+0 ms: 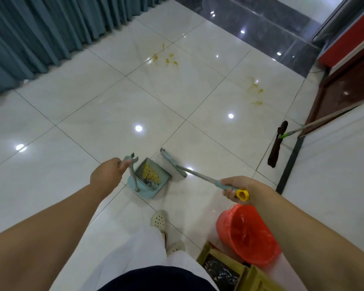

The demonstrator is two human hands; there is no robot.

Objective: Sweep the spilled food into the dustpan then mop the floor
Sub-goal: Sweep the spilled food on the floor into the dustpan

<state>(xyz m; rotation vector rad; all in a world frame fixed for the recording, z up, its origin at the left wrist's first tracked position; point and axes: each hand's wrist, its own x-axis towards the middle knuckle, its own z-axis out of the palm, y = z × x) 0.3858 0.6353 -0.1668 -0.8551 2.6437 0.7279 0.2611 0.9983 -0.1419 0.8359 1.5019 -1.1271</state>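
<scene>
head view | worn high, facing forward and down | floor near below | wide-angle

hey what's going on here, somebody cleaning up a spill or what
Yes. A person stands on the tiled floor, the left hand gripping the upright handle of a blue dustpan that already holds yellow food bits. The right hand grips the broom, its head beside the pan. Yellow stains remain farther off, and a mop lies unused near the wall.

The mop handle runs behind the wall edge at three o'clock. The bin is partly behind the right forearm. The crate is cut off at five o'clock.
</scene>
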